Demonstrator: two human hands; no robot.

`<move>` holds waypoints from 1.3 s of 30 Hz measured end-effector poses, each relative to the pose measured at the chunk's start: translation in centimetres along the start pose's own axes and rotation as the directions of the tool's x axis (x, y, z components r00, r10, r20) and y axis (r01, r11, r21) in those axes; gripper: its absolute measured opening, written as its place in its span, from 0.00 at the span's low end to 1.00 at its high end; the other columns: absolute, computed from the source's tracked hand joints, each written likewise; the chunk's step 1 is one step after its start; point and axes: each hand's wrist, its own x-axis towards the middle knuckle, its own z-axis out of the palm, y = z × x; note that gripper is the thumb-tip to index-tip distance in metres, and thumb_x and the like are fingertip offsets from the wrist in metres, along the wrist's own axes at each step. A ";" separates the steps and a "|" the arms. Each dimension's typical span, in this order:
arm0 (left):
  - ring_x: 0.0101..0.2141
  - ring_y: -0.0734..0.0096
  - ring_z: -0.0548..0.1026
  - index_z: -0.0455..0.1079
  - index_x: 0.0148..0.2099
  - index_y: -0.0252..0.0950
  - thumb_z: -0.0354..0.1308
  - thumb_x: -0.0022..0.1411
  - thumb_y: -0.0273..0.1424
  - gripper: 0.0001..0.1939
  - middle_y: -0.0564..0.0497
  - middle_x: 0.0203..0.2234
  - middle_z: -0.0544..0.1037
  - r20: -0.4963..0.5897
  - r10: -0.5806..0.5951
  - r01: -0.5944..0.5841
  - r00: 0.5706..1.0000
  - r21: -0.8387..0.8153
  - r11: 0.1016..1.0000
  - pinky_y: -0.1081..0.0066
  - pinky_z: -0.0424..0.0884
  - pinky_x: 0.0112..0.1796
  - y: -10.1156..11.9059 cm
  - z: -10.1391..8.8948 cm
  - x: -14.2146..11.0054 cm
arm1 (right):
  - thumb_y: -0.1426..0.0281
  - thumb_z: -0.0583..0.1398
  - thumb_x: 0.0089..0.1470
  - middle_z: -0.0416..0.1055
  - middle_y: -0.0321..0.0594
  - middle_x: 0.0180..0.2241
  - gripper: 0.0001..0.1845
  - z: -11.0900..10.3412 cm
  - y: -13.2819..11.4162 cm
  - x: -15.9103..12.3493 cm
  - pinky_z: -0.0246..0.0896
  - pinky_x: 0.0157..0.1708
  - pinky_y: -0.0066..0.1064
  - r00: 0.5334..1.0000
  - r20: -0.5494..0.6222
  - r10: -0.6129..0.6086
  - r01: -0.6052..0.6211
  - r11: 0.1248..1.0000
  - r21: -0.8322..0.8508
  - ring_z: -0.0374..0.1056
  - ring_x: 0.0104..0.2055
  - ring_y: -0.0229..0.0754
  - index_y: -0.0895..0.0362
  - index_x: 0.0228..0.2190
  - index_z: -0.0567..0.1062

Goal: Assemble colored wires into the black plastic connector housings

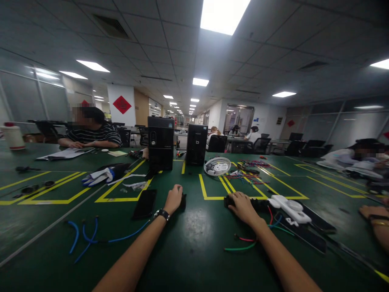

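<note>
My left hand [174,198], with a dark band on its wrist, is curled against a small black object [183,202] at the middle of the green table. The kind of that object does not show. To the right, my right hand [241,205] is closed over a black piece whose left end [226,201] sticks out past the fingers. A black ribbed part [258,205] continues on its other side. Left of my left hand lies a black phone-like slab [145,204]. Blue wires [100,242] lie nearer to me, and a green wire [240,248] is by my right forearm.
Two black computer towers [161,144] [196,144] stand ahead, beside a white round basket [217,166] and tangled wires [247,172]. A white device [290,209] lies at right, gloves [103,175] at left. A person [91,132] sits across; another person's hand [375,215] is at the right edge.
</note>
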 end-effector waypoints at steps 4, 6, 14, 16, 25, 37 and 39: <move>0.47 0.61 0.68 0.69 0.36 0.38 0.59 0.54 0.29 0.05 0.45 0.36 0.74 -0.037 0.056 -0.057 0.998 -0.020 0.998 0.68 0.64 0.44 1.4 0.8 0.1 | 0.69 0.63 0.49 0.67 0.49 0.46 0.22 -1.5 -0.7 0.1 0.55 0.50 0.39 0.999 -0.047 -0.003 0.009 0.992 0.129 0.63 0.49 0.49 0.57 0.47 0.70; 0.49 0.61 0.66 0.70 0.39 0.38 0.59 0.54 0.31 0.08 0.45 0.40 0.73 -0.005 0.098 -0.098 0.995 -0.038 0.994 0.68 0.64 0.46 2.1 2.1 -1.3 | 0.69 0.64 0.48 0.67 0.47 0.45 0.22 -2.4 -1.8 -0.2 0.56 0.50 0.37 0.994 -0.111 0.005 0.021 0.973 0.230 0.64 0.48 0.48 0.57 0.47 0.70; 0.25 0.66 0.74 0.67 0.41 0.33 0.53 0.57 0.49 0.23 0.45 0.29 0.75 0.554 -0.340 0.604 0.760 -0.408 0.684 0.70 0.69 0.23 3.1 5.6 -9.0 | 0.67 0.66 0.47 0.64 0.43 0.50 0.32 -4.9 -11.8 -2.7 0.56 0.53 0.35 0.945 -0.207 -0.252 0.326 0.744 0.584 0.61 0.52 0.43 0.54 0.53 0.63; 0.23 0.67 0.74 0.66 0.42 0.33 0.55 0.57 0.45 0.20 0.46 0.28 0.75 0.516 -0.349 0.600 0.782 -0.472 0.646 0.70 0.69 0.22 3.1 4.6 -9.5 | 0.67 0.64 0.49 0.62 0.44 0.54 0.32 -5.5 -12.2 -3.4 0.53 0.56 0.37 0.944 -0.202 -0.261 0.330 0.754 0.568 0.58 0.55 0.44 0.53 0.55 0.62; 0.19 0.69 0.74 0.59 0.49 0.37 0.51 0.63 0.39 0.16 0.43 0.31 0.78 0.386 -0.356 0.522 0.851 -0.538 0.662 0.69 0.70 0.21 2.1 2.8 -8.9 | 0.69 0.57 0.55 0.69 0.42 0.41 0.08 -6.4 -3.6 -10.2 0.58 0.46 0.35 0.997 0.029 -0.077 0.062 0.936 0.345 0.64 0.44 0.44 0.54 0.39 0.74; 0.23 0.71 0.74 0.60 0.49 0.40 0.52 0.61 0.38 0.16 0.45 0.34 0.77 0.339 -0.278 0.437 0.899 -0.646 0.626 0.64 0.73 0.29 2.4 3.1 -10.1 | 0.69 0.49 0.60 0.71 0.38 0.27 0.10 -7.7 -6.5 -6.6 0.56 0.29 0.29 0.997 -0.071 0.032 0.000 0.914 0.405 0.67 0.29 0.40 0.56 0.34 0.69; 0.24 0.71 0.74 0.60 0.50 0.42 0.52 0.61 0.41 0.17 0.46 0.37 0.76 0.333 -0.261 0.421 0.906 -0.644 0.639 0.62 0.73 0.28 2.8 3.1 -10.3 | 0.69 0.50 0.60 0.71 0.37 0.26 0.10 -7.7 -8.7 -5.5 0.56 0.28 0.28 0.991 -0.130 0.015 0.048 0.884 0.465 0.67 0.27 0.39 0.57 0.36 0.70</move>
